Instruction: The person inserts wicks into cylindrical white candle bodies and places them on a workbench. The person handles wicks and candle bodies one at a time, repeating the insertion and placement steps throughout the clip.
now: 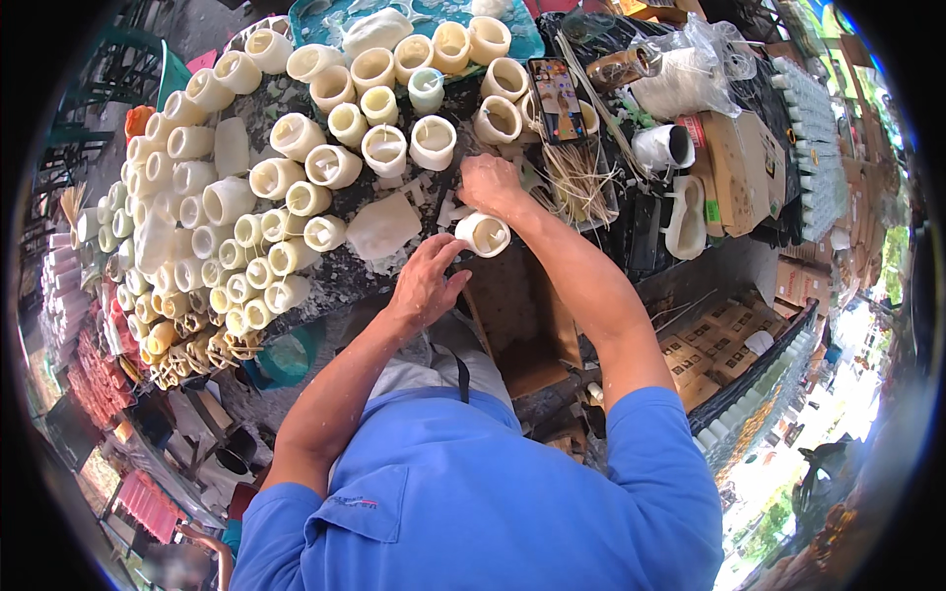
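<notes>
Already many cream wax cylinder candles (296,135) are stacked on dark worktop (345,266); one short cream candle (483,234), at worktop's near edge, is gripped by right hand (490,184), left hand (426,283) open beside it, approx. touching.

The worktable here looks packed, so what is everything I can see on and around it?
Wax cylinders: dozens, cream, stacked on their sides across the table's left and top.
Flat wax slab: one, white, beside the cylinders.
Phone: one, screen lit, propped upright at the top centre.
Thin sticks: a bundle, straw-coloured, under the phone.
Plastic bag: one, clear, top right.
Cardboard boxes: several, brown, far right.
Worktable: one, dark and speckled.
Blue shirt: one, on the person.
Left hand: open, fingers by a small cream cylinder.
Right hand: resting on top of that cylinder.
</notes>
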Demonstrator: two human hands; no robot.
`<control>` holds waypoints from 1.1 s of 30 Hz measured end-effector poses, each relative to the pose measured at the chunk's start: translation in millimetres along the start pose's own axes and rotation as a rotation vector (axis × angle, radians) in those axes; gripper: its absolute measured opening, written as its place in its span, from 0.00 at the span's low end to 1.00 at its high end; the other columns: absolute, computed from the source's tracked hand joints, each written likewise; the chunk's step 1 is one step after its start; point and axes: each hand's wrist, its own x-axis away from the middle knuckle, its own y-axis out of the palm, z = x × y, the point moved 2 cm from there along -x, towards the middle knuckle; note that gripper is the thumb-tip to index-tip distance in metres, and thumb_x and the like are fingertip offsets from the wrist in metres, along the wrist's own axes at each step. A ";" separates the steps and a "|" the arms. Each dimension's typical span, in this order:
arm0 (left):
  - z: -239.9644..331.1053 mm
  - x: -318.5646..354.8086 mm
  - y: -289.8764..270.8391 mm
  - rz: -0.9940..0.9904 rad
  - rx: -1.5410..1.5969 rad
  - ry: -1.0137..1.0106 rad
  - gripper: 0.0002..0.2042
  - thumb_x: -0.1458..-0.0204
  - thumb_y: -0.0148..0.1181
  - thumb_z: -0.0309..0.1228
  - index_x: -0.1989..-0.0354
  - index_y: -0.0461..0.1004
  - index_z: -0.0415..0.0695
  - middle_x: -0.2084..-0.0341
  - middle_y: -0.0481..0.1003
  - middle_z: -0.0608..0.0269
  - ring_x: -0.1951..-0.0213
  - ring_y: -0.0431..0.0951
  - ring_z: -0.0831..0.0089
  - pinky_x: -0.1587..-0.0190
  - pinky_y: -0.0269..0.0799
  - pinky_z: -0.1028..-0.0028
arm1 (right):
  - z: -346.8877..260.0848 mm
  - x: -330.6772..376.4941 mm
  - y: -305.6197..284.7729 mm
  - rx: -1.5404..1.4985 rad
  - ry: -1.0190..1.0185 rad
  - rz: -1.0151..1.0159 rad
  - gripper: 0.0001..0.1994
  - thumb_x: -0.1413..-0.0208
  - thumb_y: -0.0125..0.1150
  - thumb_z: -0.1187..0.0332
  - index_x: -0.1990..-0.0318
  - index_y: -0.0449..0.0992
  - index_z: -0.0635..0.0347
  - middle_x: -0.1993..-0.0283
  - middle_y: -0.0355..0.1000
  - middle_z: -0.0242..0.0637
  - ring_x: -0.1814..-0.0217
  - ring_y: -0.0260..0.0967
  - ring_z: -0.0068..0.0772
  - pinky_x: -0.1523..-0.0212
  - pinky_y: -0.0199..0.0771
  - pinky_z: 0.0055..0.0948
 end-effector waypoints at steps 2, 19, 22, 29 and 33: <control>-0.9 -0.5 1.4 -0.006 0.006 -0.014 0.23 0.42 0.72 0.30 0.38 0.76 0.44 0.41 0.76 0.50 0.42 0.79 0.46 0.41 0.80 0.54 | 3.2 1.8 -5.4 -0.055 0.035 0.046 0.14 0.46 0.68 0.61 0.58 0.88 0.62 0.56 0.85 0.57 0.51 0.86 0.60 0.48 0.87 0.53; -10.8 20.7 2.9 0.001 0.025 -0.207 0.26 0.43 0.72 0.35 0.35 0.75 0.44 0.43 0.76 0.49 0.46 0.81 0.46 0.41 0.78 0.54 | 66.0 111.4 -14.3 -0.806 0.289 0.293 0.15 0.33 0.70 0.60 0.57 0.82 0.68 0.68 0.82 0.45 0.66 0.80 0.39 0.61 0.79 0.40; -13.9 20.4 -1.7 0.012 -0.157 -0.328 0.17 0.39 0.66 0.32 0.42 0.76 0.43 0.54 0.77 0.49 0.53 0.83 0.48 0.46 0.79 0.52 | 74.7 133.2 1.0 -0.792 0.347 0.284 0.17 0.31 0.69 0.60 0.50 0.83 0.70 0.64 0.84 0.42 0.65 0.82 0.34 0.58 0.81 0.35; -36.1 -61.0 -22.3 0.124 -0.803 0.011 0.08 0.43 0.60 0.28 0.59 0.81 0.39 0.60 0.79 0.50 0.52 0.79 0.54 0.55 0.78 0.59 | 43.1 192.0 22.5 -0.908 0.326 0.346 0.16 0.34 0.73 0.64 0.48 0.85 0.69 0.61 0.85 0.39 0.62 0.80 0.23 0.58 0.82 0.29; -53.1 -93.8 -14.0 -0.059 -1.062 -0.037 0.10 0.46 0.61 0.30 0.61 0.86 0.40 0.58 0.80 0.52 0.51 0.79 0.56 0.54 0.77 0.61 | 23.6 212.9 31.3 -0.958 0.342 0.332 0.16 0.34 0.74 0.64 0.49 0.85 0.69 0.61 0.85 0.38 0.63 0.79 0.24 0.57 0.82 0.29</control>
